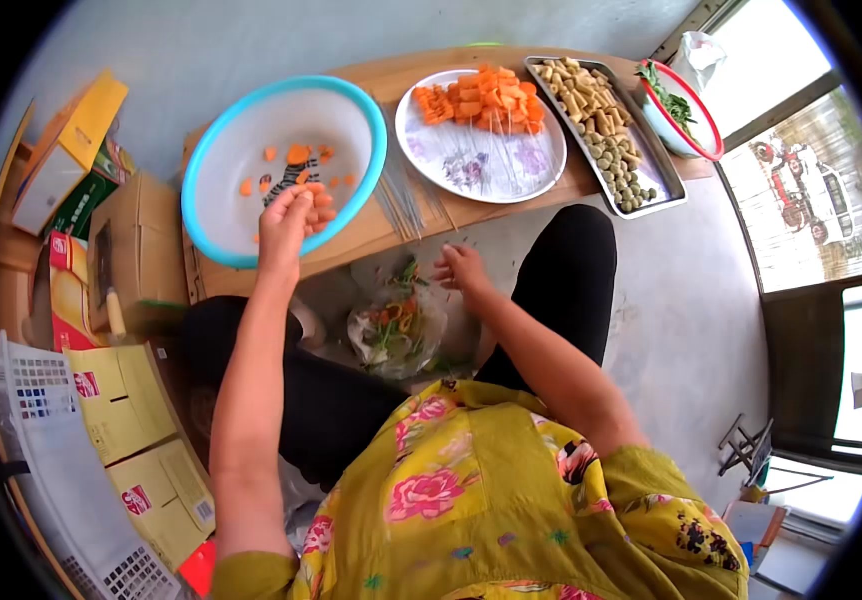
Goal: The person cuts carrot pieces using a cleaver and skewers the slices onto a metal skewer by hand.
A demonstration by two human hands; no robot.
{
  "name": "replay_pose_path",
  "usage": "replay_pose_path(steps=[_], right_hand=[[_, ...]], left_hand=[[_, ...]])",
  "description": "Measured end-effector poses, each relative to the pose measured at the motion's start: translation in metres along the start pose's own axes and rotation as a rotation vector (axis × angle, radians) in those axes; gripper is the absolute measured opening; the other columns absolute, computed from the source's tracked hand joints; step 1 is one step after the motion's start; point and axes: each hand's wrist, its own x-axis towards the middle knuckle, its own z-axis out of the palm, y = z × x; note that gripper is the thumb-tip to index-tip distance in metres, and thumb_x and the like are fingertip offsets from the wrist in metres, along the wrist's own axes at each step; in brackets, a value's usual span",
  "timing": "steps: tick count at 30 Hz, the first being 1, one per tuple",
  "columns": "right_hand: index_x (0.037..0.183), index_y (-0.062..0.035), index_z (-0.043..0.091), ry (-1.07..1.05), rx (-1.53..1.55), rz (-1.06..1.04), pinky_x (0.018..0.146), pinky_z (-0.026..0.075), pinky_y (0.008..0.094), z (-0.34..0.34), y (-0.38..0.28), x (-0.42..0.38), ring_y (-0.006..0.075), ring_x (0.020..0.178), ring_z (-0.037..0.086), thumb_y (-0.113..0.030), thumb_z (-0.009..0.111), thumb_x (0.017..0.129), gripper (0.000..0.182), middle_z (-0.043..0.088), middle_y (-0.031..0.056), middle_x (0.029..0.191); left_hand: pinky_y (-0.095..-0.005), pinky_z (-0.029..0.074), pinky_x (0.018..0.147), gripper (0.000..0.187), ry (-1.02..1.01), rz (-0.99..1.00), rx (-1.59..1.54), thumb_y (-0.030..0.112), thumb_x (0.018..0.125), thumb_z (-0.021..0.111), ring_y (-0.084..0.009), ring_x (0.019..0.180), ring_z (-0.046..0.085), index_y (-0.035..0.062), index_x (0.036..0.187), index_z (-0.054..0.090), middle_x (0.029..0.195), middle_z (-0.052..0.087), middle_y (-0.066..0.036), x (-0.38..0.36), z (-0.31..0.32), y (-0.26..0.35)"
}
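My left hand point(291, 215) is over the near side of a white basin with a blue rim point(375, 135). Its fingers are closed in a pinch, with orange carrot at the fingertips. Loose carrot slices point(298, 154) lie in the basin. My right hand point(463, 268) hangs just off the table's front edge, fingers curled together; whatever is between them is too small to make out. Thin metal skewers point(398, 200) lie between the basin and a white floral plate point(421, 150). That plate bears a pile of skewered carrot slices point(491, 98), their sticks pointing toward me.
Right of the plate, a metal tray point(659, 180) holds tan cut pieces and round greenish ones. Beyond it stands a red-rimmed bowl point(709, 130) with green leaves. A bag of vegetable scraps point(396, 330) sits on the floor between my legs. Cardboard boxes point(136, 240) flank the left.
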Motion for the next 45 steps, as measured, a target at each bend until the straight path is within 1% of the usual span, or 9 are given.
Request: replay_pose_path(steps=[2, 5, 11, 17, 20, 29, 35, 39, 45], right_hand=[[0.11, -0.0056, 0.053, 0.011, -0.029, -0.016, 0.058, 0.05, 0.0314, -0.001, -0.009, 0.007, 0.0203, 0.07, 0.064, -0.037, 0.055, 0.092, 0.036, 0.063, 0.0087, 0.086], [0.11, -0.0035, 0.055, 0.042, -0.012, -0.013, 0.051, 0.048, 0.0299, 0.009, -0.023, 0.018, 0.0178, 0.059, 0.061, -0.035, 0.058, 0.091, 0.037, 0.063, 0.0085, 0.088], [0.108, -0.0047, 0.056, 0.063, 0.112, 0.231, 0.053, 0.048, 0.0337, 0.034, -0.038, 0.023, 0.02, 0.063, 0.062, -0.045, 0.065, 0.085, 0.047, 0.062, 0.0077, 0.084], [0.1, -0.0072, 0.056, 0.093, 0.19, 0.299, 0.052, 0.047, 0.0335, 0.041, -0.033, 0.044, 0.0205, 0.063, 0.062, -0.04, 0.065, 0.087, 0.037, 0.061, 0.0068, 0.082], [0.092, -0.0094, 0.056, 0.028, 0.295, 0.282, 0.051, 0.047, 0.0303, 0.034, -0.017, 0.053, 0.0159, 0.062, 0.06, -0.037, 0.062, 0.09, 0.028, 0.06, 0.0008, 0.072], [0.088, -0.0143, 0.055, 0.009, 0.308, 0.231, 0.055, 0.049, 0.0291, 0.018, -0.016, 0.01, 0.0145, 0.067, 0.06, -0.018, 0.064, 0.087, 0.01, 0.059, -0.0004, 0.076], [0.084, -0.0144, 0.055, -0.026, 0.331, 0.113, 0.055, 0.047, 0.0282, 0.02, -0.02, -0.005, 0.0126, 0.064, 0.058, -0.017, 0.066, 0.084, 0.012, 0.058, -0.0024, 0.073], [0.084, -0.014, 0.054, -0.046, 0.369, 0.155, 0.054, 0.046, 0.0284, 0.019, -0.032, -0.011, 0.0122, 0.061, 0.057, -0.019, 0.065, 0.085, 0.012, 0.057, -0.0024, 0.072], [0.086, -0.0092, 0.065, 0.022, 0.037, 0.041, 0.051, 0.043, 0.0269, 0.008, -0.027, -0.018, 0.0113, 0.056, 0.055, -0.021, 0.064, 0.084, 0.012, 0.061, 0.0007, 0.075]], left_hand=[[-0.0257, 0.051, 0.069, 0.021, 0.044, -0.014, 0.022, 0.015, 0.096, 0.05, -0.0131, 0.078, 0.065, 0.001, 0.106, 0.062, 0.092, 0.067, -0.007, -0.008, 0.005, -0.002], [-0.0262, 0.051, 0.069, 0.021, -0.016, 0.073, -0.044, 0.016, 0.095, 0.053, -0.0132, 0.076, 0.064, 0.0016, 0.108, 0.061, 0.091, 0.066, -0.006, -0.011, 0.008, 0.007], [-0.0253, 0.051, 0.067, 0.021, 0.017, 0.079, -0.024, 0.017, 0.096, 0.053, -0.0126, 0.077, 0.065, 0.0015, 0.107, 0.062, 0.092, 0.067, -0.007, -0.005, 0.004, 0.009], [-0.0251, 0.051, 0.067, 0.021, -0.062, 0.082, 0.03, 0.017, 0.096, 0.053, -0.0127, 0.076, 0.065, 0.0013, 0.107, 0.062, 0.093, 0.066, -0.007, -0.001, 0.016, 0.003], [-0.0253, 0.051, 0.067, 0.021, -0.078, 0.086, 0.037, 0.017, 0.096, 0.053, -0.0129, 0.076, 0.065, 0.0006, 0.106, 0.062, 0.092, 0.066, -0.008, -0.001, 0.021, 0.005], [-0.025, 0.051, 0.067, 0.021, -0.091, 0.055, 0.077, 0.016, 0.096, 0.052, -0.012, 0.075, 0.063, 0.0009, 0.106, 0.063, 0.092, 0.066, -0.007, -0.001, 0.032, 0.008], [-0.025, 0.051, 0.067, 0.021, -0.091, 0.052, 0.083, 0.016, 0.096, 0.052, -0.0116, 0.076, 0.063, 0.001, 0.106, 0.063, 0.093, 0.066, -0.007, 0.0, 0.036, 0.006], [-0.0247, 0.051, 0.067, 0.021, -0.097, 0.039, 0.087, 0.015, 0.096, 0.052, -0.0117, 0.076, 0.063, 0.0009, 0.106, 0.063, 0.093, 0.066, -0.007, 0.004, 0.039, 0.004], [-0.0241, 0.051, 0.066, 0.021, -0.103, 0.035, 0.082, 0.015, 0.095, 0.052, -0.0114, 0.076, 0.063, 0.0006, 0.107, 0.063, 0.093, 0.066, -0.007, 0.005, 0.042, 0.002]])
